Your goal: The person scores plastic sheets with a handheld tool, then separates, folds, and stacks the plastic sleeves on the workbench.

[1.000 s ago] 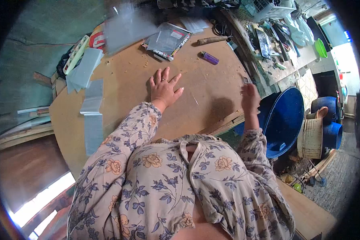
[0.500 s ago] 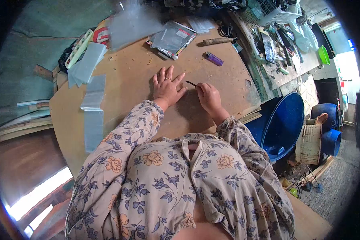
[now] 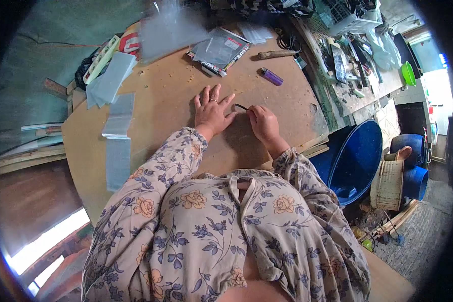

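My left hand (image 3: 214, 113) lies on the brown board (image 3: 171, 100), palm down with fingers spread and a ring on one finger. Just to its right, my right hand (image 3: 264, 122) is closed in a pinch on a thin dark stick-like piece (image 3: 241, 106), whose tip points toward the left thumb and index finger. What exactly this piece is, I cannot make out; most of it is hidden in the fingers. Beyond my right hand lies a purple lighter (image 3: 271, 77). Small crumbs are scattered past my left fingertips.
Clear plastic sleeves and a printed packet (image 3: 219, 50) lie at the back, near a wooden rod (image 3: 277, 54). Plastic strips (image 3: 119, 136) run along the left. A blue tub (image 3: 356, 161) stands right of the board, below a cluttered side table (image 3: 367, 90).
The view has shifted slightly. Both hands stay almost in place, and the dark piece in my right hand has tilted a little.
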The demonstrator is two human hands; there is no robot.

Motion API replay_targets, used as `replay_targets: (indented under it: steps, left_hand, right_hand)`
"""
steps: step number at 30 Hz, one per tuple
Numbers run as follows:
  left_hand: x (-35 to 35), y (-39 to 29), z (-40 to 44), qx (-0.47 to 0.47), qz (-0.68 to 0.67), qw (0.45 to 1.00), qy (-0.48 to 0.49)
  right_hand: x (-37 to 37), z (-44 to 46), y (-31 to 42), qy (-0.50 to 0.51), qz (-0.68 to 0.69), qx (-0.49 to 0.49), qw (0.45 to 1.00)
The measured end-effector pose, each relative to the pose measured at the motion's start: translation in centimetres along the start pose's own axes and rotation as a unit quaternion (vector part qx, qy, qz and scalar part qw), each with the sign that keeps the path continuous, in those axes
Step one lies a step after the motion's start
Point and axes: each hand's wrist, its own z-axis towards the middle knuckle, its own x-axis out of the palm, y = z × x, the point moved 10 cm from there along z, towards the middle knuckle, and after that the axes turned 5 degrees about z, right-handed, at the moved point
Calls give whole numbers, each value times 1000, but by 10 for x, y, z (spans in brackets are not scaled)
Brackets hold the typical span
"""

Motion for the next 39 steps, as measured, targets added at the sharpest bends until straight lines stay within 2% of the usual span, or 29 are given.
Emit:
replay_targets:
  steps: [7, 19, 21, 22, 24, 25, 27, 28, 33, 35, 39]
  left_hand:
    - [-1, 2, -1, 1, 5, 1000, 7]
    - [-1, 2, -1, 3, -9, 1000, 9]
    - [0, 2, -1, 5, -14, 1000, 12]
    - [0, 2, -1, 4, -12, 1000, 12]
    - [0, 1, -1, 5, -11, 1000, 11]
    - [0, 1, -1, 6, -10, 1000, 13]
    - [0, 3, -1, 10, -8, 1000, 11]
    - [1, 3, -2, 10, -5, 1000, 8]
    - [6, 3, -1, 17, -7, 1000, 1]
    - [-2, 6, -4, 7, -26, 997, -69]
    - [-21, 2, -12, 35, -49, 993, -104]
  right_hand:
    - [0, -1, -4, -23, 17, 20, 999]
    - [4, 0, -2, 9, 10, 18, 1000]
    - [-13, -8, -26, -108, 93, 96, 985]
    - [-13, -9, -32, -108, 93, 96, 985]
    - [-35, -19, -64, -212, 122, 166, 955]
    - [-38, -19, -74, -214, 122, 166, 955]
    - [-58, -25, -86, -285, 115, 163, 938]
    - [-64, -29, -94, -262, 58, 222, 938]
    - [-61, -30, -102, -275, 73, 189, 940]
    - [-59, -30, -105, -279, 74, 187, 939]
    - [-61, -29, -105, -285, 73, 185, 938]
